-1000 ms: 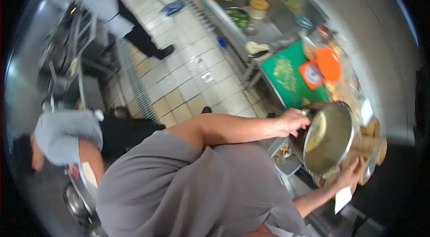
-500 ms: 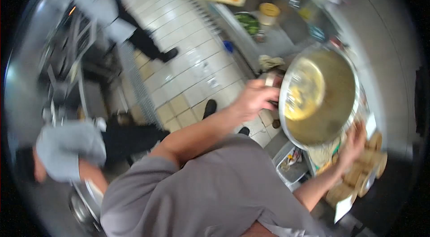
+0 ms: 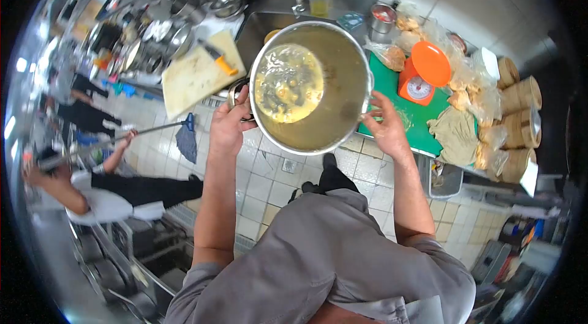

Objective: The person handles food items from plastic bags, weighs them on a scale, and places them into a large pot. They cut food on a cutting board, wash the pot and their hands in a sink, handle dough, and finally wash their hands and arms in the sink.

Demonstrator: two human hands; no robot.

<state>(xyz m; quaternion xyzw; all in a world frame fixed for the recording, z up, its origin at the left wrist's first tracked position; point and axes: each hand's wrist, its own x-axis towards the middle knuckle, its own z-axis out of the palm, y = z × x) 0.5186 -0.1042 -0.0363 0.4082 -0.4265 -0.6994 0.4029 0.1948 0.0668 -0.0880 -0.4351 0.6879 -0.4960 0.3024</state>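
A large metal pot (image 3: pixel 340 88) is held up in front of my body, between both hands. Yellowish, frothy liquid (image 3: pixel 288 85) pools at the left of its inside, and the bare inner wall shows on the right. My left hand (image 3: pixel 229 125) is closed around the handle on the pot's left side. At the opposite side, my right hand (image 3: pixel 384 125) grips the pot near its rim; the handle there is mostly hidden. Behind the pot lies a sink (image 3: pixel 250 33), partly covered by it.
Left of the sink, a cutting board (image 3: pixel 190 79) bears an orange-handled knife (image 3: pixel 219 59). To the right, an orange scale (image 3: pixel 419 86) stands on a green board (image 3: pixel 383 70), near a cloth (image 3: pixel 454 134) and bamboo steamers (image 3: pixel 520 131). A co-worker (image 3: pixel 116 189) holds a mop (image 3: pixel 187 140) at left.
My view and body have turned left, bringing the sink in front of me. Both hands still hold the pot. The co-worker with the mop now shows at left.
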